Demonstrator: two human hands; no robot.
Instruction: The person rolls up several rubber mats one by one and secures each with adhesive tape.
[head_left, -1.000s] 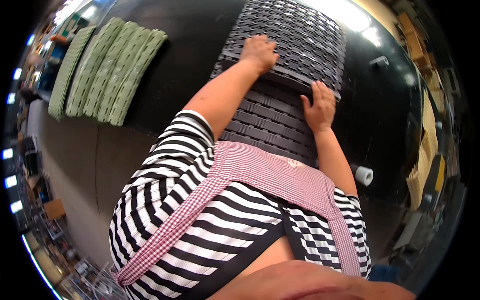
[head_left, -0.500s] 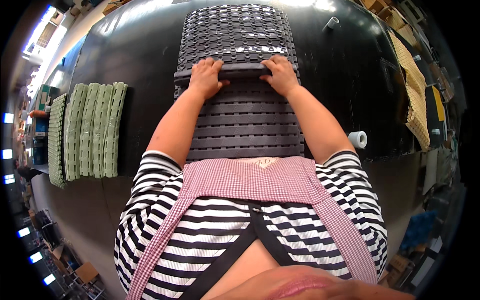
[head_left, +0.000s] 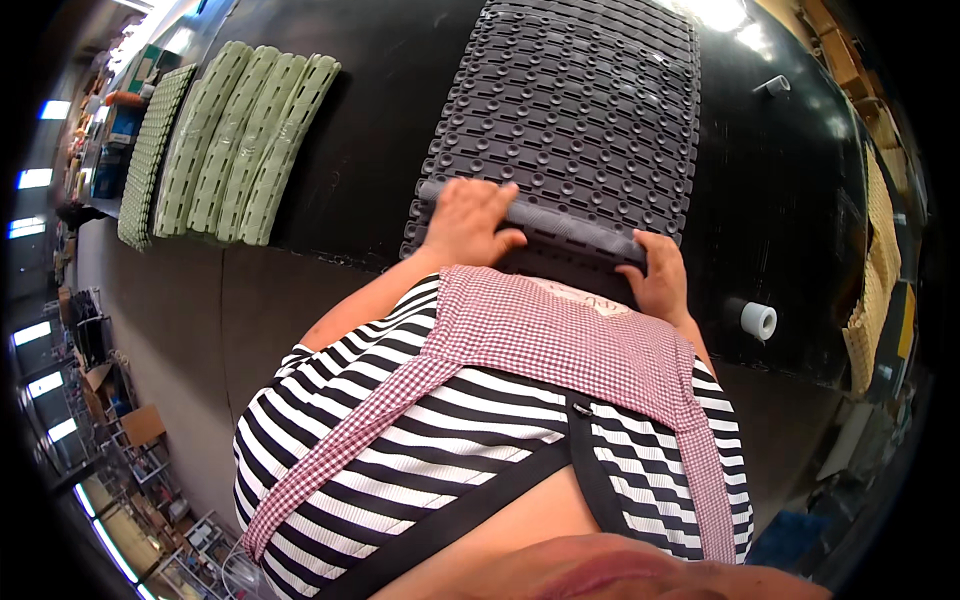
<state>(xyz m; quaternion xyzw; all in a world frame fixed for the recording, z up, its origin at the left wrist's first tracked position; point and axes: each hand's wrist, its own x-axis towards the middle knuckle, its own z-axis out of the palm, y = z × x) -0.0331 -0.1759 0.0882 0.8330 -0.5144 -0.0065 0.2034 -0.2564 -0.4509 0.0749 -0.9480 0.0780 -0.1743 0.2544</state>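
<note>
Your left hand (head_left: 468,222) and right hand (head_left: 660,280) both grip the rolled-up near edge of a dark grey perforated plastic mat (head_left: 575,110), which lies flat on a black table (head_left: 370,140) straight ahead of you. Rolled pale green mats (head_left: 245,140) lie well apart to its left, and a small white tape roll (head_left: 759,320) sits just right of your right hand.

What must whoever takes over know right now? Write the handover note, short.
Left hand: gripping the rolled edge of the grey mat.
Right hand: gripping the same roll at its right end.
Mat lies on the black table; folded green mats far left, white tape roll to the right.
Done: near edge rolled into a thin tube.
Left: probably rolling up the rest, which lies flat.
</note>
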